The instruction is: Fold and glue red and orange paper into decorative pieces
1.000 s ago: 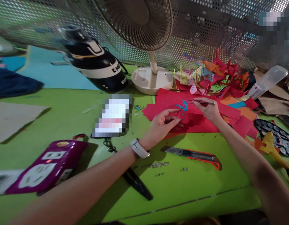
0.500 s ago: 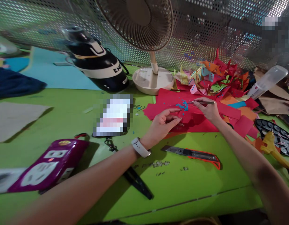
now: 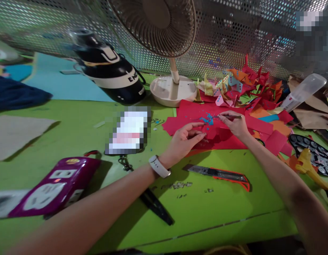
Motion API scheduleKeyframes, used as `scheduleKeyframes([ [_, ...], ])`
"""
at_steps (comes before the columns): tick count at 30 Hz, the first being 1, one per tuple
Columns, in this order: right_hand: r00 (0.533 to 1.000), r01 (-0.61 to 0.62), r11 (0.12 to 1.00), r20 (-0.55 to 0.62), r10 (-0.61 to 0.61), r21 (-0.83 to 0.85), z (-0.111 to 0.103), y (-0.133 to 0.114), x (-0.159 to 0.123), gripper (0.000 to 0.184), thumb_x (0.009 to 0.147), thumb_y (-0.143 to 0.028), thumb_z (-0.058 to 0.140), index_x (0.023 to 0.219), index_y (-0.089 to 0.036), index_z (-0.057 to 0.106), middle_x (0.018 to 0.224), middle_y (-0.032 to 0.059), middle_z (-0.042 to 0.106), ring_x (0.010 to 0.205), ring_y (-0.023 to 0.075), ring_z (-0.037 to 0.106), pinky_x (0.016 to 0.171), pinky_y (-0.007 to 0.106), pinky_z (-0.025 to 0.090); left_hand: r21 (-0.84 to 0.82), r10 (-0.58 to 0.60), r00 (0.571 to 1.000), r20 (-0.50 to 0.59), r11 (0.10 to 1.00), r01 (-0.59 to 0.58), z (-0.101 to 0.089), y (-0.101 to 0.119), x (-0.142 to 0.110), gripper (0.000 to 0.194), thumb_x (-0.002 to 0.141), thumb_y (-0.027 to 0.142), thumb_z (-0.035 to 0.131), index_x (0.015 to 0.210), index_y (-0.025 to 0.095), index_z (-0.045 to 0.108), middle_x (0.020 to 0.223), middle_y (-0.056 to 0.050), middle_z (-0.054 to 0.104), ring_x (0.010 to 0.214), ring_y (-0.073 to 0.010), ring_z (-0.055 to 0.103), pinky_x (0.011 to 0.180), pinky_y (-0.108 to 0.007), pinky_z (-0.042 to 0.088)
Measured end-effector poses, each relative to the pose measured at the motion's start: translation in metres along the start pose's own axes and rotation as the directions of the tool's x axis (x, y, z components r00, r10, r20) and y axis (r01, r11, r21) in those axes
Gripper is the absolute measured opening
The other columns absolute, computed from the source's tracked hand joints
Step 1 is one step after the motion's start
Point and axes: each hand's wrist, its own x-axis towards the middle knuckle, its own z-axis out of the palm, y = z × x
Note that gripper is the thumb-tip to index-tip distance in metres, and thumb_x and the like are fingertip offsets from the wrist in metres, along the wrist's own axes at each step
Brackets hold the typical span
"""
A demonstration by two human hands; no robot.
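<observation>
My right hand (image 3: 234,124) is closed around slim metal tweezers (image 3: 234,117), whose tip is at a small heap of blue paper bits (image 3: 208,119). Those bits lie on red paper sheets (image 3: 187,111). To the left of the heap, my left hand (image 3: 189,136) has its thumb and fingers curled at a small red paper piece (image 3: 212,132); the exact grip is partly hidden. A white band circles my left wrist. On the green table below my hands rests a cutter knife (image 3: 219,174) with an orange edge.
Folded paper scraps (image 3: 241,85) pile up behind the sheets, beside a fan (image 3: 173,90) and a black bottle (image 3: 113,76). A phone (image 3: 130,129) and purple power strip (image 3: 60,186) lie left. A glue gun (image 3: 310,168), palette (image 3: 323,150) and clear bottle (image 3: 304,92) are right.
My right hand and the tweezers have shifted very slightly left at the blue bits. The left hand keeps its place.
</observation>
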Motion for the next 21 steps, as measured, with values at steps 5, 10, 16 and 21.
scheduleKeyframes([
  [5,1.0,0.009,1.0,-0.005,-0.009,0.023,0.001,0.001,-0.001,0.019,0.082,-0.038,0.069,0.083,-0.02,0.073,0.078,0.0025,0.074,0.074,0.0167,0.069,0.071,0.029,0.053,0.004,0.002,1.0,-0.014,1.0,-0.002,0.0,0.001,0.0,0.043,0.08,0.028,0.071,0.121,0.016,0.061,0.087,-0.006,0.076,0.084,-0.0172,0.071,0.079,-0.03,0.057],
  [10,0.999,0.025,1.0,-0.022,-0.024,0.006,0.0,-0.001,-0.001,0.017,0.083,-0.037,0.069,0.083,-0.02,0.073,0.078,0.002,0.074,0.074,0.0163,0.07,0.07,0.029,0.054,-0.017,0.01,1.0,-0.026,1.0,-0.011,0.001,0.001,0.001,0.042,0.08,0.027,0.071,0.12,0.016,0.061,0.087,-0.006,0.076,0.084,-0.0172,0.071,0.08,-0.031,0.057],
  [16,0.994,0.07,0.997,-0.086,-0.071,-0.016,-0.011,-0.02,0.004,0.017,0.083,-0.037,0.069,0.083,-0.02,0.074,0.077,0.0016,0.074,0.071,0.0154,0.069,0.068,0.029,0.055,-0.067,0.038,0.999,-0.012,0.997,-0.038,0.0,-0.004,0.002,0.047,0.08,0.031,0.072,0.123,0.016,0.06,0.087,-0.005,0.075,0.082,-0.0166,0.071,0.078,-0.031,0.057],
  [21,0.98,0.163,0.985,-0.107,-0.169,-0.065,-0.022,-0.056,0.004,0.02,0.086,-0.04,0.067,0.084,-0.021,0.074,0.079,0.0015,0.075,0.075,0.0155,0.071,0.072,0.03,0.057,-0.173,0.006,1.0,-0.028,0.985,-0.011,0.001,-0.005,0.004,0.051,0.073,0.036,0.08,0.118,0.017,0.063,0.079,-0.001,0.073,0.073,-0.0144,0.069,0.072,-0.028,0.057],
])
